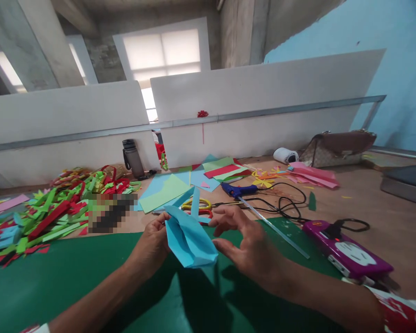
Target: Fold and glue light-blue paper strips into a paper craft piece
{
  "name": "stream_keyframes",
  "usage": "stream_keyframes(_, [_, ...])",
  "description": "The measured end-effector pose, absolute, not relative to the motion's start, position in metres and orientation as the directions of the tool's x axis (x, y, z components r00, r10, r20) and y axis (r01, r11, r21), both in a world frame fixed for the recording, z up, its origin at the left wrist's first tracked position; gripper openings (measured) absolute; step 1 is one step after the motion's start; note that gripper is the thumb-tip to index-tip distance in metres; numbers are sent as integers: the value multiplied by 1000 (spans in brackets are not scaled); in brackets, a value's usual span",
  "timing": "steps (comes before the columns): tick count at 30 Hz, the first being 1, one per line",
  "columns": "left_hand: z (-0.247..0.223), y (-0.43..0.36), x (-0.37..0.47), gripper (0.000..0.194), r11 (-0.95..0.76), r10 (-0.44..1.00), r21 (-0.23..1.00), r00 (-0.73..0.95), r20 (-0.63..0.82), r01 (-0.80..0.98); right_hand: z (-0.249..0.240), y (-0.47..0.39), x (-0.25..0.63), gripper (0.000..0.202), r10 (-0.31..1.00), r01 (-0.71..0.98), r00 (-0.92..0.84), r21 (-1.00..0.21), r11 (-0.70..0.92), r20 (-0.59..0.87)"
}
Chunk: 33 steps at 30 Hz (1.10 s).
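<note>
A folded light-blue paper piece, shaped like a small open pouch, hangs above the green mat. My left hand pinches its left edge between thumb and fingers. At the piece's right side, my right hand has its fingers curved and apart, close to a narrow blue strip that sticks up behind the pouch. Nothing shows between the right thumb and fingers. Behind the paper lie scissors with yellow handles and a red-handled pair, partly hidden.
A blue glue gun with a long glue stick and black cable lies behind my right hand. The purple power strip is at right. Cut paper strips pile at left; coloured sheets, a bottle and a handbag sit further back.
</note>
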<state>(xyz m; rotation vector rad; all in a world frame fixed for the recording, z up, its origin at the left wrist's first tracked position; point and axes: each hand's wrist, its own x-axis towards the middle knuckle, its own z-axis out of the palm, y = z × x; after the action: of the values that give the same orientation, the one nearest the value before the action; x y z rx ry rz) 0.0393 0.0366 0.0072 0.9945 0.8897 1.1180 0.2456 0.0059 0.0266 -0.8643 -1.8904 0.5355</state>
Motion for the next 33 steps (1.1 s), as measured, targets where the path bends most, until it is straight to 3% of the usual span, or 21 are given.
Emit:
stream_keyframes(4, [7,40,35,26,56,983,964,183,-8,-261,27,7,248,22,750,346,-338,-666,661,569])
stream_keyframes(7, [6,41,34,28,8,979,970,202,42,-243,30,8,248,20,757,380,-371,-656,652,538])
stream_keyframes(12, [1,43,35,26,-27,969,981,234,72,-191,29,10,247,16,711,489,-403,-521,700,577])
stream_keyframes(16, [13,41,33,19,-100,990,995,105,97,16,26,12,246,22,744,577,-371,-489,654,556])
stream_keyframes(18, [25,36,31,18,-244,966,950,-32,255,196,25,14,246,23,769,604,-345,-500,621,538])
stream_keyframes(20, [36,27,30,16,-401,871,827,-116,477,395,26,16,245,25,793,628,-318,-511,587,520])
stream_keyframes(21, [40,21,31,13,-457,827,746,-77,557,483,27,17,245,25,803,635,-311,-518,574,509])
stream_keyframes(23, [43,8,35,10,-598,763,587,165,625,545,29,18,244,25,819,640,-297,-533,553,491])
stream_keyframes(25, [41,-3,44,11,-720,683,427,445,580,547,30,19,243,24,828,638,-289,-548,540,480])
stream_keyframes(26, [39,-7,48,15,-736,666,375,504,550,564,29,19,242,24,831,635,-285,-555,537,478])
stream_keyframes(29, [33,-11,61,25,-710,691,306,546,474,634,27,19,241,23,836,608,-279,-587,535,472])
stream_keyframes(33, [28,-8,72,27,-628,769,305,507,390,716,22,18,240,23,840,557,-262,-636,534,476])
